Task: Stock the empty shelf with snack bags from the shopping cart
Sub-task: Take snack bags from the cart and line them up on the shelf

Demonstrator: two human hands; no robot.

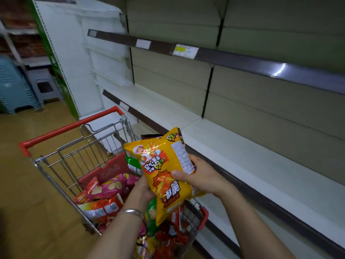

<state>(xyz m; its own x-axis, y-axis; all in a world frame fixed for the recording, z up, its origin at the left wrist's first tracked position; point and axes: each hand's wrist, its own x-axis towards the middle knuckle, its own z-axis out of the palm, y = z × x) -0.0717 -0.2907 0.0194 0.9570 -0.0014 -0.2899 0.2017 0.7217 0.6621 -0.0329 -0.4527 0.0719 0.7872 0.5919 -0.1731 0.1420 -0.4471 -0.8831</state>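
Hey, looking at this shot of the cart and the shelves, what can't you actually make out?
All in the head view:
- Left hand: fingers hidden behind the yellow snack bag.
- Shopping cart: near end cut off by the bottom edge; how many bags it holds is hidden by the arms.
- Shelf labels: print too small and blurred.
- Lower shelf: far right end cut off by the edge.

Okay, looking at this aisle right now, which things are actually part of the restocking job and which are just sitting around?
Part of the job:
yellow snack bag, held by left hand and right hand
shopping cart with more snack bags
empty shelf

Just sitting around:
stacked blue stools
grey stool
price labels on the upper shelf
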